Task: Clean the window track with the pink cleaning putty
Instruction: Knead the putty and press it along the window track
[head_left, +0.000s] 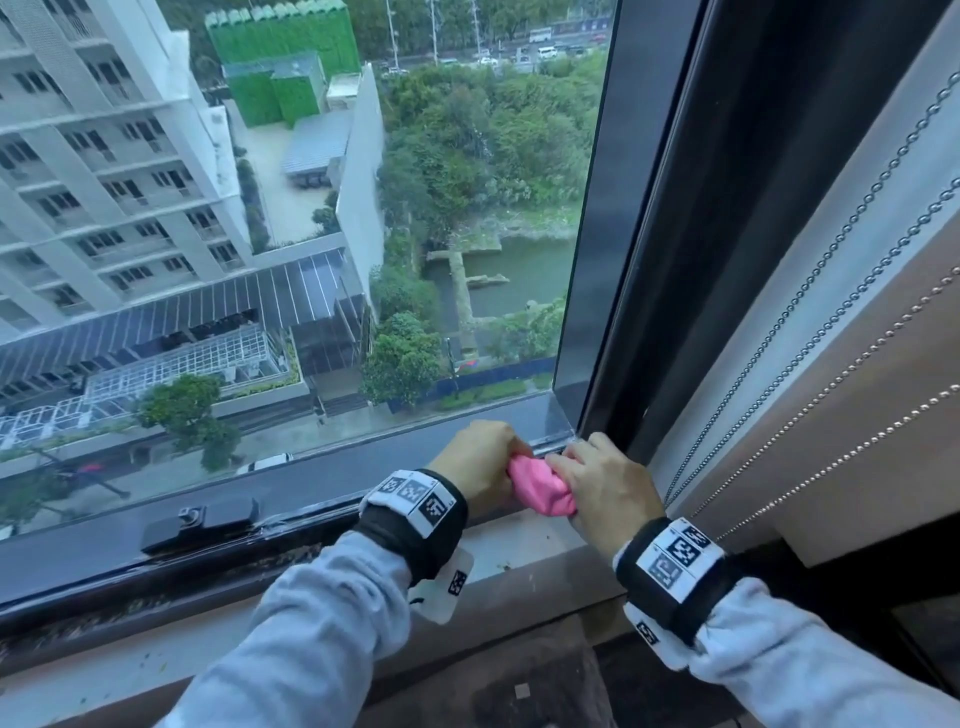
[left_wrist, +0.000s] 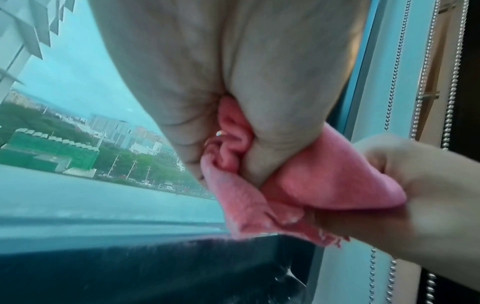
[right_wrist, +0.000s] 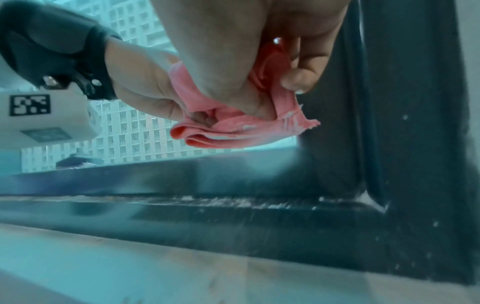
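Together, left hand (head_left: 475, 462) and right hand (head_left: 605, 486) grip pink putty (head_left: 540, 488) between them.

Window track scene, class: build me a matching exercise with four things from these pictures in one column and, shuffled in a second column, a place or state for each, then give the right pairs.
Column one:
1. pink cleaning putty
2. window latch
3. bead chains
4. window track

Column two:
A. hanging along the right side of the frame
B. held between the left hand and the right hand
C. dark channel flecked with pale dirt
D. black, sitting on the lower frame left of the hands

Pairs: 1-B, 2-D, 3-A, 4-C
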